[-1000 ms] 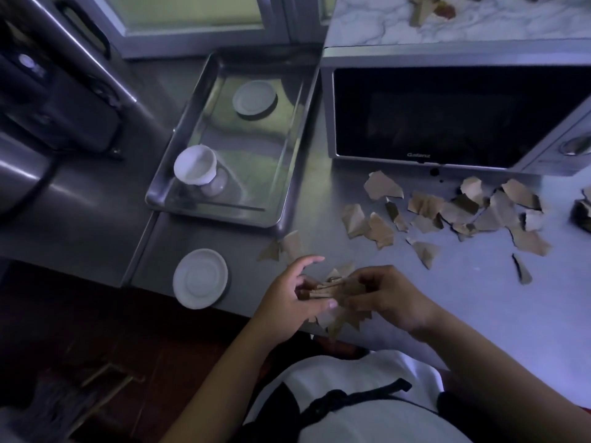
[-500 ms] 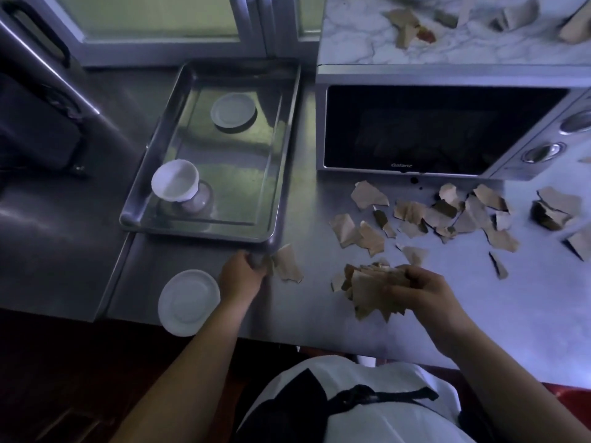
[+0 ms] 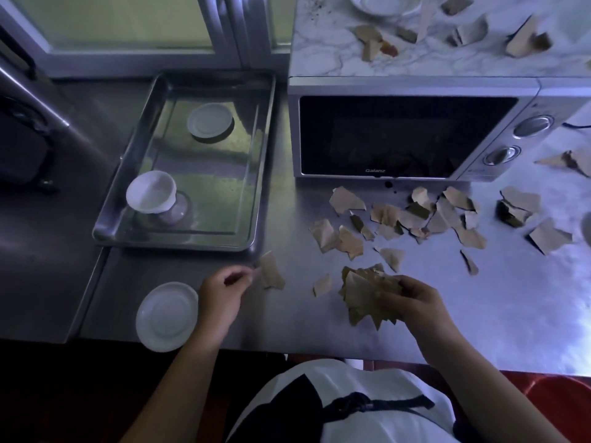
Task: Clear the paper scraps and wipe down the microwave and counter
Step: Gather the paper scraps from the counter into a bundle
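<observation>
two hands in view, places taken from the microwave (image 3: 399, 135).

- left hand (image 3: 224, 292): forward of the microwave's left corner, towards the front edge of the counter (image 3: 287, 327). thumb and fingertips are curled together on the corner of a single scrap (image 3: 271, 273) that lies on the steel.
- right hand (image 3: 415, 298): forward of the microwave door, close to the person. fingers are clamped round a bundle of scraps (image 3: 361, 295), whose torn points fan out downward.
- small scrap (image 3: 322, 284): lies on the counter just left of the bundle.
- loose scraps (image 3: 399, 219): brown paper, scattered on the counter directly before the microwave door and dials, with a few further right.
- top scraps (image 3: 473, 33): several on the microwave's marbled top, near a white bowl (image 3: 383, 3) cut off by the frame edge.
- tray (image 3: 265, 155): steel, just left of the microwave; whether it touches cannot be told. it carries a white cup (image 3: 152, 193) and a white disc (image 3: 209, 120).
- saucer (image 3: 167, 316): white, at the counter's front edge, beyond the left hand from the microwave.
</observation>
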The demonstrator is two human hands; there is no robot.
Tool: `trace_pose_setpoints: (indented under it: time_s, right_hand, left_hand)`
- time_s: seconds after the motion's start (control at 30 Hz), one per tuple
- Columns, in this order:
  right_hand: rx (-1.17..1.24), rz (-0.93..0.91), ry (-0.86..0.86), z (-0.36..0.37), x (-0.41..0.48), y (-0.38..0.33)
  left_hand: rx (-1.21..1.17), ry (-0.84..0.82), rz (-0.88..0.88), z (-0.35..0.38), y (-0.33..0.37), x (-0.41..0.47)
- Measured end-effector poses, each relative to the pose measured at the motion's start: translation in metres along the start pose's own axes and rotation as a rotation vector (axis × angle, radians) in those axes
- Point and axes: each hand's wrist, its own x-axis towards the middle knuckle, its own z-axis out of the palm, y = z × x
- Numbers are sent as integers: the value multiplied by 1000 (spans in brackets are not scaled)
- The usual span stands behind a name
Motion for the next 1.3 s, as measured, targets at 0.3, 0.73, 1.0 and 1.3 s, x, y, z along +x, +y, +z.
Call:
trace_pose_setpoints:
  time_s: [0.3,0.73,1.0,1.3]
  right_hand:
    - [-14,-23,-254,1,0,-12]
    - [4,0,-597,-25,-10,-4]
    - [-114,9,-712,-28,-13,-10]
    - [-97,-56,-264,4,-15,-14]
  left_hand:
    - [-142,-520,181,44,87,-82]
    - [138,-259,348,78,59,-134]
    - [-71,-433,161,74,56,-132]
    - [-235,-370,36,62,25,-64]
